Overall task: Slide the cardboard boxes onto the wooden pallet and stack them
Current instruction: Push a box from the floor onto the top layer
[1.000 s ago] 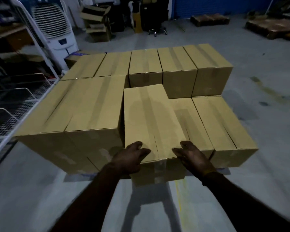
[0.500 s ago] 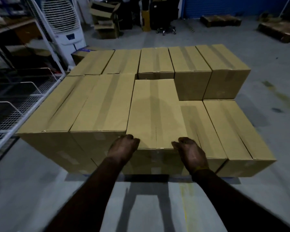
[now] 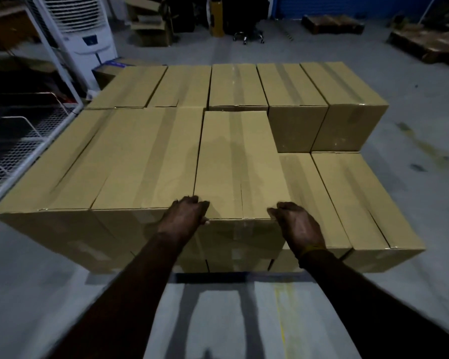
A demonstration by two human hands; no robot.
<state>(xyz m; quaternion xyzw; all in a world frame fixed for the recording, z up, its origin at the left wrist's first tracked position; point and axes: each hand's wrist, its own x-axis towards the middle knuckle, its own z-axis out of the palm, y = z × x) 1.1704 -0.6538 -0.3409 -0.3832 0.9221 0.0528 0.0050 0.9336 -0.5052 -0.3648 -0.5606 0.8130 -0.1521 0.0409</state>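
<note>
Head view: a grey concrete floor [image 3: 412,81] runs back to a blue wall [image 3: 347,5] at the far end, dim and streaked with pale patches and a faint yellow line near the bottom of the frame. In the middle stands a block of taped cardboard boxes [image 3: 145,156], set side by side in two rows; the far row and the left part of the near row stand two layers high, while two boxes at the near right lie one layer lower. Whatever carries the stack is hidden beneath it, apart from a dark edge at its foot.

The middle box [image 3: 239,164] of the near row sits on the upper layer, touching its left neighbour and the far row, its near end level with the stack's front. The left hand [image 3: 186,218] rests on the near left corner of this box with fingers curled over the top edge. The right hand [image 3: 296,224] presses the near right corner, fingers bent over the edge.

To the left stands a white wire rack [image 3: 26,141] and behind it a white air cooler [image 3: 83,32]. At the back are loose folded cartons [image 3: 151,24], an office chair base [image 3: 249,36], and bare wooden pallets [image 3: 332,24] on the floor at the far right.
</note>
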